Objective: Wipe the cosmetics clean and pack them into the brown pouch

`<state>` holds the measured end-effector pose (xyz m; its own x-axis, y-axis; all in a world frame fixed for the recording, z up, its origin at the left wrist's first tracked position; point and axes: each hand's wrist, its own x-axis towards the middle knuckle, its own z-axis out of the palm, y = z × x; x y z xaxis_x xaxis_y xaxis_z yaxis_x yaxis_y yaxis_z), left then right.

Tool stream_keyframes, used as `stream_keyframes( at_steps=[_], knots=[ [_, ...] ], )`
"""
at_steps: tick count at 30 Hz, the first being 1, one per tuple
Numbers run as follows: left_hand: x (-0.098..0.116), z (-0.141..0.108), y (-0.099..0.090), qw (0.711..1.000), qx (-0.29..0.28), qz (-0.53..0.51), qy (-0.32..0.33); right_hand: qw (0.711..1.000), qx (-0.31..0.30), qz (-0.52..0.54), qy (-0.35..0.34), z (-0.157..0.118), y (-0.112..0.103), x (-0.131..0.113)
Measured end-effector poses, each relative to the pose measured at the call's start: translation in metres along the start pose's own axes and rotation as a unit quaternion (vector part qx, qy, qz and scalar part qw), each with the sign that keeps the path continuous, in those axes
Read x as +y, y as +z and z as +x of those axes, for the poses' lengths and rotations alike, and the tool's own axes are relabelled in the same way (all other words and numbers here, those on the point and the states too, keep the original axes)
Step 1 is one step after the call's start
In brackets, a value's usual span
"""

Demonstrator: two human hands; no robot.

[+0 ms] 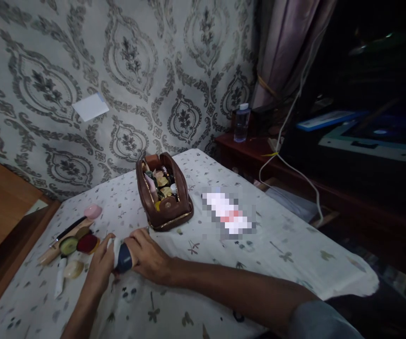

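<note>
"OK, hands: count and state?"
"Two. Left hand (101, 258) closed round the white end of one jar (125, 258). Right hand (151, 254) closed on its dark blue end."
"Jar location?"
"Between the hands, over the sheet (277, 230), on the near side of the bag (170, 214). Can't tell if it touches the sheet."
"Bags?"
"One. Brown, unzipped, standing on the sheet. Several small items inside, too dim to count."
"Left pile?"
"One each: pink piece (93, 211), black pen (68, 230), beige tube (48, 254), green disc (69, 246), red disc (87, 242), cream disc (73, 270), white tube (59, 278). White tube just beside the cream disc."
"Right side?"
"One pixelated slab (228, 214) on the sheet, right of the bag. One bottle (241, 126), white cap, upright on the red-brown worktop (224, 141)."
</note>
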<state>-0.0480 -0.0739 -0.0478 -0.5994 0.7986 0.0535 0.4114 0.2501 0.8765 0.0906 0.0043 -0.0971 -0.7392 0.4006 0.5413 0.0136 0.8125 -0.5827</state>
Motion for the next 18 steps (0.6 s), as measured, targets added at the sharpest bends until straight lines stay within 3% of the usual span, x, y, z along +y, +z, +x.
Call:
stream_keyframes(
  at_steps=[3, 6, 10, 14, 18],
  knots=[
    [-0.004, 0.003, -0.004, 0.989, -0.009, -0.129, -0.066, 0.999, 0.010, 0.031, -0.041, -0.004, -0.003, -0.003],
    [-0.004, 0.000, -0.003, 0.976, -0.010, -0.188, -0.114, 0.994, 0.025, 0.094, -0.040, -0.004, 0.001, 0.000],
    [-0.004, -0.008, 0.003, 0.960, 0.007, -0.235, -0.152, 0.988, 0.060, 0.141, 0.032, 0.001, 0.008, 0.002],
    [-0.005, -0.014, 0.009, 0.940, -0.047, -0.277, -0.192, 0.974, 0.095, 0.173, 0.109, 0.006, 0.006, -0.003],
    [-0.002, -0.016, 0.010, 0.911, -0.064, -0.348, -0.212, 0.962, 0.115, 0.195, 0.150, 0.006, -0.002, -0.011]
  ],
)
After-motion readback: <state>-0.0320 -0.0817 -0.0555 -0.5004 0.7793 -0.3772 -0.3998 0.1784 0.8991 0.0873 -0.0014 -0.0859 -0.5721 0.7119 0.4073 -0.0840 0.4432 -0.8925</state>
